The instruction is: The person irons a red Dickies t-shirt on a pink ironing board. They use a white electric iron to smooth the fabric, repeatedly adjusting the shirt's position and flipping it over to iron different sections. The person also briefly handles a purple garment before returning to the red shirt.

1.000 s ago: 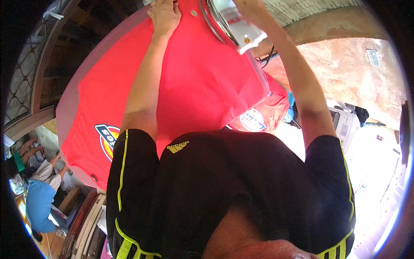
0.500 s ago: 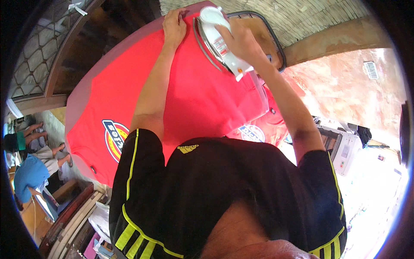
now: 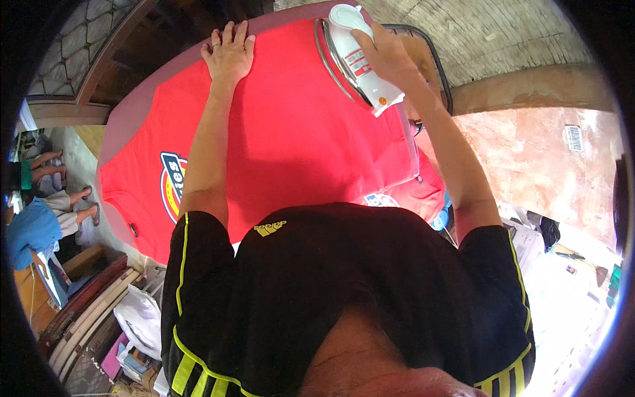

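Note:
A red garment [image 3: 284,126] with printed round badges lies spread over a padded ironing board [image 3: 142,92], part of it hanging past the board's near right edge. My right hand [image 3: 385,58] is wrapped round the handle of a white clothes iron [image 3: 354,56]. The iron's metal soleplate edge faces left, and it is at the far right part of the cloth. Flat on the garment's far edge rests my left hand [image 3: 229,54], fingers spread and holding nothing.
Beyond the board's right end is a dark metal frame [image 3: 443,73] next to a woven wall [image 3: 503,33]. At the left, other people [image 3: 33,228] sit low by stacked boards [image 3: 92,324]. A white plastic bag [image 3: 140,317] lies near my left side.
My left hand has moved left along the cloth's far edge, its fingers now spread. The iron has shifted slightly right in my right hand. The whole view has also shifted a little.

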Demonstrator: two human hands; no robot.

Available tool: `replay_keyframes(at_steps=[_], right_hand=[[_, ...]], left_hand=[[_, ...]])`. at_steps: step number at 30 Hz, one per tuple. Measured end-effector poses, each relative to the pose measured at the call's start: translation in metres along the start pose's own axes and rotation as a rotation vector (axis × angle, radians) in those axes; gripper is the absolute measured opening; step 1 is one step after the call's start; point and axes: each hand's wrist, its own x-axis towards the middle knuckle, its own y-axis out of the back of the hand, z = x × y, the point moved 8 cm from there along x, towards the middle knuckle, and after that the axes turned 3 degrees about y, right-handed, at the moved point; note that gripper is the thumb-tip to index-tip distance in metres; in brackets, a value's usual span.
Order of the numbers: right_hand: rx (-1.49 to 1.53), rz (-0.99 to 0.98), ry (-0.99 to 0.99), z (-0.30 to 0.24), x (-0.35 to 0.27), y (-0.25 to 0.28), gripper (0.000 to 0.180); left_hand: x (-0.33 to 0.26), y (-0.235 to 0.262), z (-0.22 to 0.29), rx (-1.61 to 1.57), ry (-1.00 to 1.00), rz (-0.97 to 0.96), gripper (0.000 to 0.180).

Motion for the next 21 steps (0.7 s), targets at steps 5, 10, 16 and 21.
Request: replay_keyframes(at_steps=[5, 10, 16, 21], right_hand=[[0.212, -0.043, -0.418, -0.012, 0.027, 0.001, 0.056], [-0.317, 0.087, 0.099, 0.034, 0.078, -0.027, 0.056], [-0.156, 0.087, -0.120, -0.002, -0.004, 0.029, 0.052], [0.026, 0.118, -0.427, 0.049, 0.001, 0.033, 0.047]], left_hand=[[-0.003, -0.005, -0.007, 0.034, 0.040, -0.011, 0.053], [0.005, -0.007, -0.001, -0.014, -0.019, 0.030, 0.053], [0.000, -0.003, -0.006, -0.066, -0.024, 0.099, 0.051], [-0.002, 0.004, 0.004, -0.091, -0.037, 0.148, 0.050]])
